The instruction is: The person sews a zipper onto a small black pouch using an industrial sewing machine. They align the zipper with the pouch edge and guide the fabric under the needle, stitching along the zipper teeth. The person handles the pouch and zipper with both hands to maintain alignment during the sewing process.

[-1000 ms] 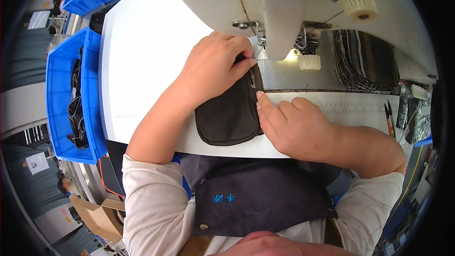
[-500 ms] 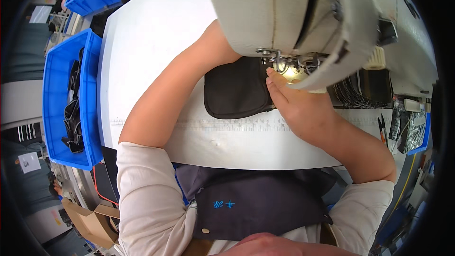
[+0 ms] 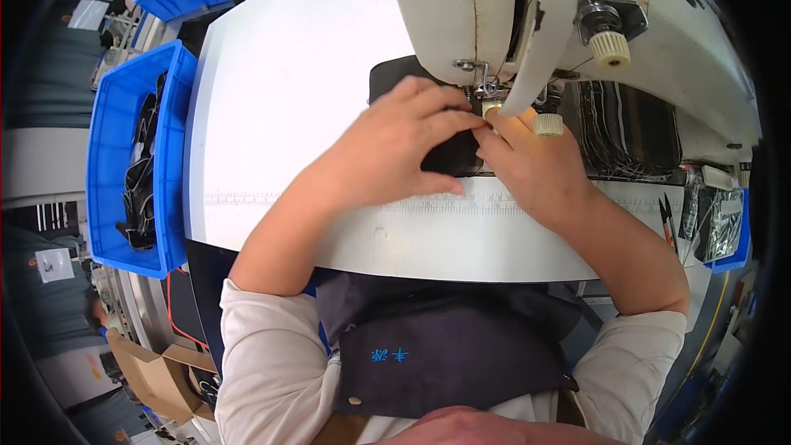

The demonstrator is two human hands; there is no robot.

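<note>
The left hand (image 3: 395,148) and right hand (image 3: 527,165) are pressing flat — fingers extended, gripping nothing — on the black fabric piece (image 3: 445,152) lying on the white surface (image 3: 288,115) under the sewing machine (image 3: 494,8); fingertips so near the needle (image 3: 488,92) are risking a prick.

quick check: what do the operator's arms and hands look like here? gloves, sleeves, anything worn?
No gloves: the left hand and right hand are bare, with no rings or watch visible. Forearms are bare too. Off-white sleeves are pushed up to about the elbows on both arms. A dark apron with a small blue marking covers the front.
</note>
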